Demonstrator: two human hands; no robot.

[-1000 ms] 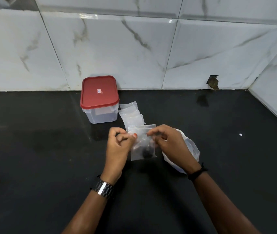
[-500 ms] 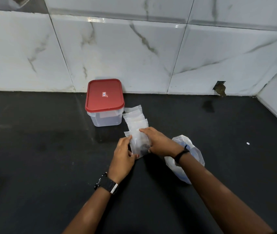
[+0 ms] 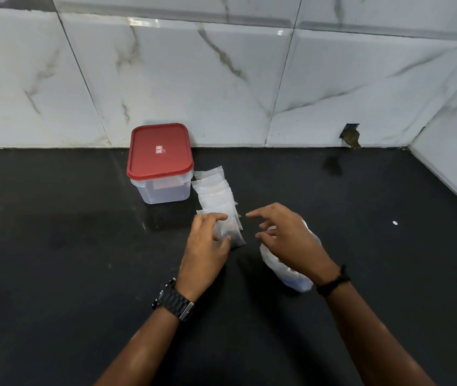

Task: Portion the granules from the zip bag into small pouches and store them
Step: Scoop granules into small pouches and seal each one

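Several small clear pouches (image 3: 215,190) lie in an overlapping row on the black counter (image 3: 54,246), just right of a clear container with a red lid (image 3: 160,151). The nearest pouch (image 3: 233,232) holds dark granules and lies flat. My left hand (image 3: 208,240) rests on its left edge with relaxed fingers. My right hand (image 3: 285,235) hovers to the right of the pouch, fingers spread and holding nothing. Under that hand lies the larger clear zip bag (image 3: 285,271), partly hidden.
White marble tiles (image 3: 249,79) form the wall behind and at the right corner. A small hole (image 3: 350,135) sits in the wall at counter level. A tiny white speck (image 3: 395,223) lies on the counter at the right.
Both hands lowered the filled pouch onto the row of pouches. My right hand has let go of it and drawn back to the right, above the zip bag.
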